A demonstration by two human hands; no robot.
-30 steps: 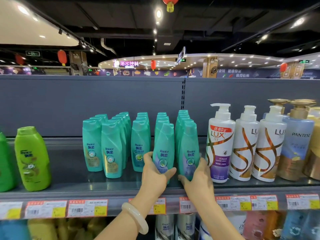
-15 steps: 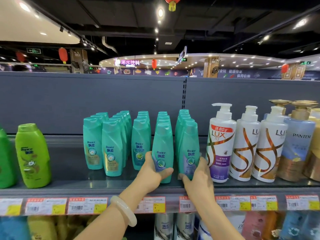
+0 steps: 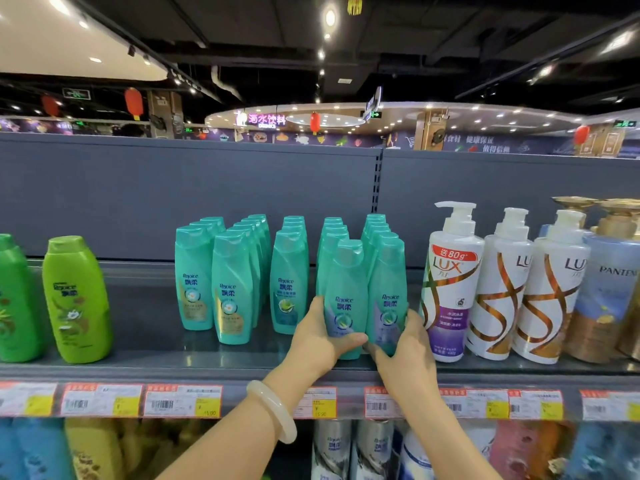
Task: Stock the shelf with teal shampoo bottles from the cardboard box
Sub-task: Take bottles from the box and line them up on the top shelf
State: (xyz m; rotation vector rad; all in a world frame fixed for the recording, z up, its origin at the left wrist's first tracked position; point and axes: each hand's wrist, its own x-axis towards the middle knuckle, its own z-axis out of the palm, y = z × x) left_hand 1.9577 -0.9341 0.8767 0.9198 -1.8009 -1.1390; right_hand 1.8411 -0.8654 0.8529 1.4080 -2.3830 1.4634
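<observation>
Several rows of teal shampoo bottles (image 3: pixel 231 289) stand upright on the grey shelf (image 3: pixel 145 344). My left hand (image 3: pixel 317 337) grips the lower part of a front teal bottle (image 3: pixel 346 285), thumb across its base. My right hand (image 3: pixel 401 344) wraps the base of the neighbouring teal bottle (image 3: pixel 388 282) just to its right. Both bottles stand on the shelf, touching each other. A pale bangle (image 3: pixel 273 410) sits on my left wrist. The cardboard box is out of view.
White LUX pump bottles (image 3: pixel 450 282) stand right beside my right hand, a Pantene bottle (image 3: pixel 609 299) further right. Green bottles (image 3: pixel 74 299) stand at the left, with bare shelf between them and the teal rows. Price tags (image 3: pixel 180 400) line the shelf edge; more bottles below.
The bottle in my left hand has shifted right until it touches the one in my right hand. My left forearm has dropped lower. The view has tilted slightly.
</observation>
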